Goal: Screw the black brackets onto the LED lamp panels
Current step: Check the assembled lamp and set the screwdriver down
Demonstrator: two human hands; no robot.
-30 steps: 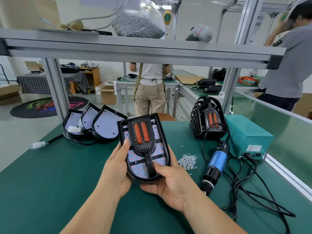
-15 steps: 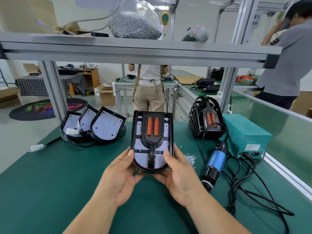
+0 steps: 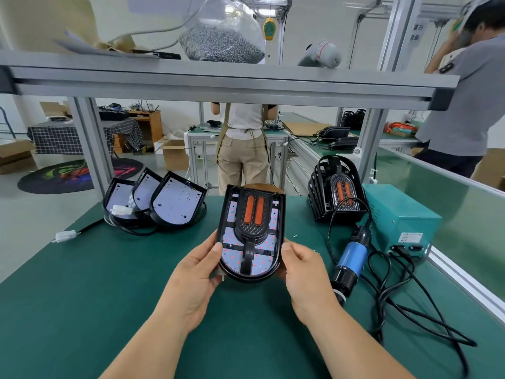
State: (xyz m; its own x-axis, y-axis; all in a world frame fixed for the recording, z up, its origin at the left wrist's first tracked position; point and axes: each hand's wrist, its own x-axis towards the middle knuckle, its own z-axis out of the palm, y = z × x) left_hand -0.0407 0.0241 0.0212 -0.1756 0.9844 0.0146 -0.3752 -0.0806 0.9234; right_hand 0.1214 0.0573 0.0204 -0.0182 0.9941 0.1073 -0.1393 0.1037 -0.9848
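Note:
I hold an LED lamp panel upright above the green table, its rounded end toward me. A black bracket with two orange strips lies on its face. My left hand grips the panel's lower left edge, thumb on the rim. My right hand grips the lower right edge. Three bare LED panels lean in a row at the back left. A stack of panels with brackets fitted stands at the back right.
A blue electric screwdriver lies right of my hands, its black cables looping over the table. A teal power box sits behind it. A white connector lies at the left edge. Two people stand beyond the bench.
The panel has turned from tilted to straight upright and risen slightly. My right hand shifted from the panel's bottom to its right edge, uncovering less of the loose screws behind.

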